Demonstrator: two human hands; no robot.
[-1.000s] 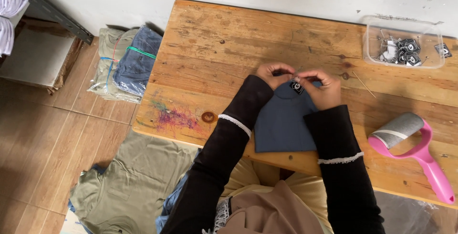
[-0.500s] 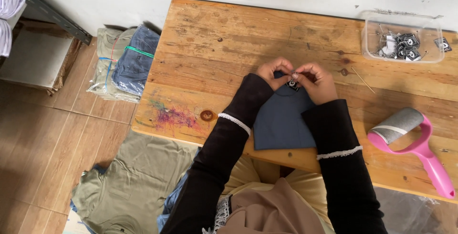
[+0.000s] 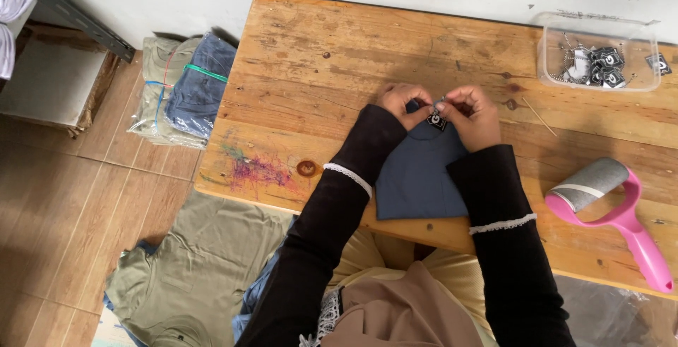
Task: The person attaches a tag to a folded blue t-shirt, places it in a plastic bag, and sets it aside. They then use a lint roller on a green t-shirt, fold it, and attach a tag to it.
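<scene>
Seen from the head camera, a person in black sleeves with white lace cuffs works at a worn wooden table [image 3: 339, 57]. Both hands meet at the top edge of a folded dark blue garment [image 3: 418, 181], which lies flat on the table near its front edge, directly in front of the person. The left hand [image 3: 401, 97] is curled closed, pinching the cloth at the neckline; the right hand [image 3: 472, 114], touching it at 3 o'clock, is also closed, fingertips gripping a small black tag [image 3: 436, 119] and what looks like a thin pin or fastener, too small to tell for sure.

At 2 o'clock from the hands, well apart, a clear plastic tub [image 3: 597, 54] holds more black tags and metal pins. At 4 o'clock a pink lint roller [image 3: 613, 209] lies on its side near the table edge. At 9 o'clock, on the tiled floor, sits a bagged bundle of clothes [image 3: 185, 89]; an olive shirt [image 3: 191, 269] is spread on the floor at 7 o'clock.

The risks, judged from this view: fingertips crowded round a fine point could be pricked, the tiny tag could slip from the pinch, and a tug could drag the garment, whose lower edge reaches the table's front edge, off onto the lap.
</scene>
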